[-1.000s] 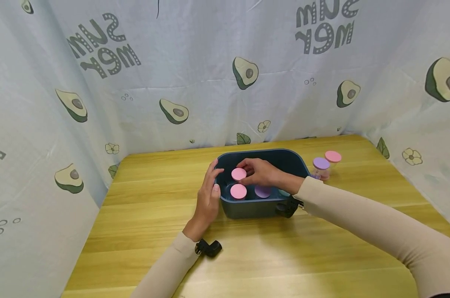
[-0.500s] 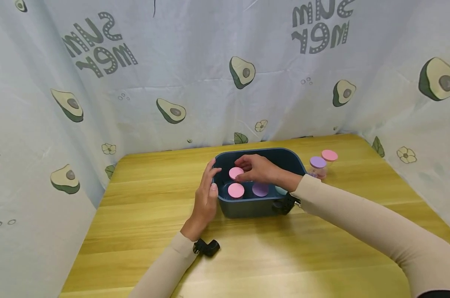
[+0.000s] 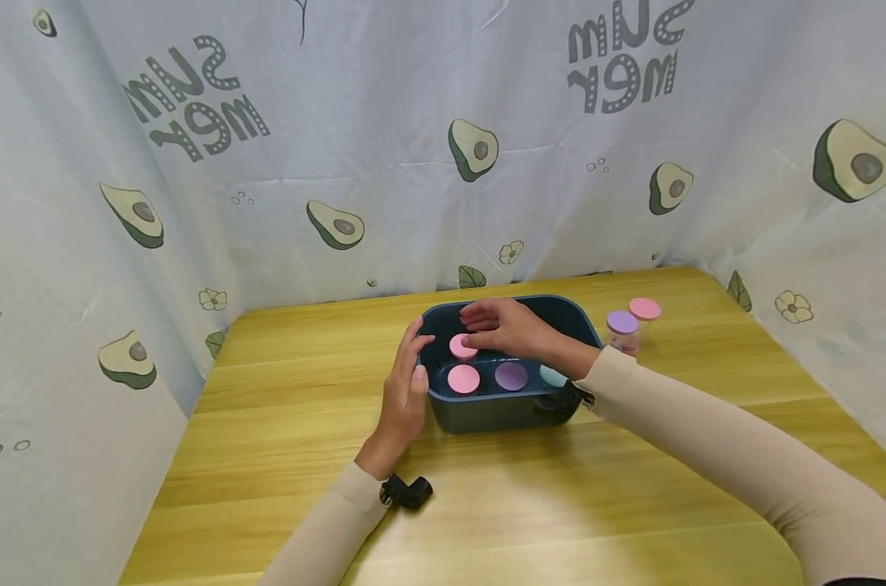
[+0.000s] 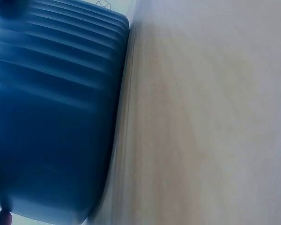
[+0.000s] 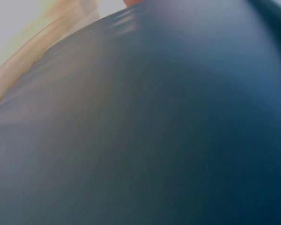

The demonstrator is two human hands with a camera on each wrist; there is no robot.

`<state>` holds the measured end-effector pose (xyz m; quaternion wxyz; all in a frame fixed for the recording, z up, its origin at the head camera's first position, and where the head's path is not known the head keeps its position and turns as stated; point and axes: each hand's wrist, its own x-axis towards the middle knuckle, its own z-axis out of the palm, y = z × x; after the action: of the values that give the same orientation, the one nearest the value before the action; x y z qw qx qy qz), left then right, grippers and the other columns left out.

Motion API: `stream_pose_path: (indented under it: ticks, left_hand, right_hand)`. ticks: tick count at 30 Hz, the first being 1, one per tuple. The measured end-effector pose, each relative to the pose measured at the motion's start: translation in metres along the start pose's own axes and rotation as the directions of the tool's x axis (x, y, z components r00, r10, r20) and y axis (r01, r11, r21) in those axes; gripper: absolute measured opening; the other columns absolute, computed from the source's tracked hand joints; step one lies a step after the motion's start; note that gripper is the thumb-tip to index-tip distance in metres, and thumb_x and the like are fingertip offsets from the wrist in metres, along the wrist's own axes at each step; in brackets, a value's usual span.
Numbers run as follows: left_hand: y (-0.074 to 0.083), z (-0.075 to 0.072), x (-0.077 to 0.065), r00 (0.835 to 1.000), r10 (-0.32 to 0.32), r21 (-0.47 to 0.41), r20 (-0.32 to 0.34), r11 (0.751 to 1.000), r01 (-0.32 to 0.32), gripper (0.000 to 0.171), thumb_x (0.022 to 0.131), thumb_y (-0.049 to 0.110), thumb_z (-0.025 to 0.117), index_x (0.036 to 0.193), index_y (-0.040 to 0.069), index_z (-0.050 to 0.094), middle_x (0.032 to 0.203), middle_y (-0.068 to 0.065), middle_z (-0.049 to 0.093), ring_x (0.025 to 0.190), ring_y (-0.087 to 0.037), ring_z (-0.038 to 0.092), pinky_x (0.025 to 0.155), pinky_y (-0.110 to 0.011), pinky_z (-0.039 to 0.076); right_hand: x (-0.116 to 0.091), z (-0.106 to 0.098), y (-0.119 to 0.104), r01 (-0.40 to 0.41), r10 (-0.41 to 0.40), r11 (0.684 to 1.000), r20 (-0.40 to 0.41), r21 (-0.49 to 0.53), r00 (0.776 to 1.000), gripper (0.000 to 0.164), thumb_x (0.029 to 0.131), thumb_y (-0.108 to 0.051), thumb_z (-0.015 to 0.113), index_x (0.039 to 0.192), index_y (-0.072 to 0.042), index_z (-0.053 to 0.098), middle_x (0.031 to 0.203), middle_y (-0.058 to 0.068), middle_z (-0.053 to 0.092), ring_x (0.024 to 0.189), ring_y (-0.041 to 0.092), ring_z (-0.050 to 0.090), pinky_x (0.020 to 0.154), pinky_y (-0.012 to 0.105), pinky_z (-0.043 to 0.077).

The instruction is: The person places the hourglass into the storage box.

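A dark blue bin [image 3: 502, 413] stands on the wooden table. My left hand [image 3: 402, 399] lies along its left end, fingers fairly straight at the rim; the left wrist view has the bin's ribbed wall [image 4: 51, 108] with fingertips at the lower left corner. Over the bin's inside is my right hand [image 3: 512, 327], its thumb across the edge of a pink-lidded jar [image 3: 458, 347] and the other fingers raised off it. In the front row are another pink lid [image 3: 463, 379], a purple lid [image 3: 511, 376] and a pale teal lid [image 3: 552, 375]. The right wrist view is filled by blurred bin wall [image 5: 145, 117].
Right of the bin stand a clear jar with a purple lid [image 3: 622, 322] and one with a pink lid [image 3: 644, 308]. A printed curtain [image 3: 406, 163] hangs behind and beside the wooden table [image 3: 282, 423].
My right hand's fingers have lifted and spread from the back pink-lidded jar, which stays in the bin. My left hand keeps its place at the bin's end. The head view has shifted slightly.
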<state>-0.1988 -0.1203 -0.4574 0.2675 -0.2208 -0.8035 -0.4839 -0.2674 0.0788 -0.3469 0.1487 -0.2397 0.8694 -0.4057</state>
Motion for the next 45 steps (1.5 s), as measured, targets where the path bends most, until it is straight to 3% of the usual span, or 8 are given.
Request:
stream_pose_path:
  ticks: [12,19,29,39,45]
  left_hand:
    - [0.001,0.001,-0.002,1.000,-0.016,0.001,-0.003,1.000,0.016,0.049,0.099,0.036,0.025,0.140,0.015,0.041,0.159,-0.001,0.023,0.144,-0.021,0.025,0.110,-0.051,0.030]
    - [0.001,0.002,-0.001,1.000,0.000,-0.001,-0.017,1.000,0.000,0.047,0.099,0.032,0.027,0.139,0.014,0.042,0.158,-0.002,0.024,0.143,-0.023,0.027,0.109,-0.053,0.030]
    - [0.002,0.003,-0.002,1.000,-0.001,-0.001,-0.018,1.000,0.001,0.049,0.099,0.038,0.025,0.139,0.014,0.043,0.158,-0.003,0.024,0.144,-0.022,0.026,0.109,-0.053,0.030]
    - [0.002,0.002,-0.001,1.000,-0.003,-0.002,-0.015,1.000,0.003,0.050,0.099,0.040,0.025,0.139,0.015,0.043,0.158,-0.002,0.024,0.144,-0.022,0.026,0.110,-0.052,0.029]
    - [0.002,0.002,-0.002,1.000,0.003,0.006,-0.018,1.000,-0.003,0.046,0.097,0.028,0.029,0.138,0.014,0.043,0.158,-0.003,0.025,0.143,-0.023,0.027,0.109,-0.053,0.030]
  right_hand:
    - [-0.026,-0.023,-0.004,0.043,-0.037,0.993,-0.055,0.113,0.998,0.052,0.088,-0.018,0.070,0.133,0.000,0.052,0.131,0.018,0.058,0.119,0.030,0.057,0.099,0.044,0.045]
    - [-0.044,-0.043,0.001,0.013,0.005,0.982,-0.097,0.186,0.995,0.054,0.087,-0.022,0.071,0.134,-0.003,0.051,0.134,0.018,0.056,0.122,0.030,0.055,0.096,0.038,0.047]
    - [-0.071,-0.066,0.010,0.024,0.007,0.982,-0.164,0.188,0.986,0.057,0.088,-0.028,0.070,0.136,-0.004,0.050,0.134,0.016,0.056,0.122,0.028,0.055,0.094,0.030,0.048]
    - [-0.087,-0.074,0.015,0.006,0.030,0.987,-0.218,0.162,0.975,0.059,0.089,-0.031,0.068,0.137,-0.003,0.048,0.134,0.016,0.056,0.123,0.028,0.055,0.090,0.020,0.048]
    - [-0.093,-0.075,0.023,0.021,0.020,0.986,-0.241,0.165,0.970,0.056,0.091,-0.029,0.067,0.138,-0.003,0.048,0.135,0.017,0.055,0.123,0.029,0.054,0.089,0.015,0.046]
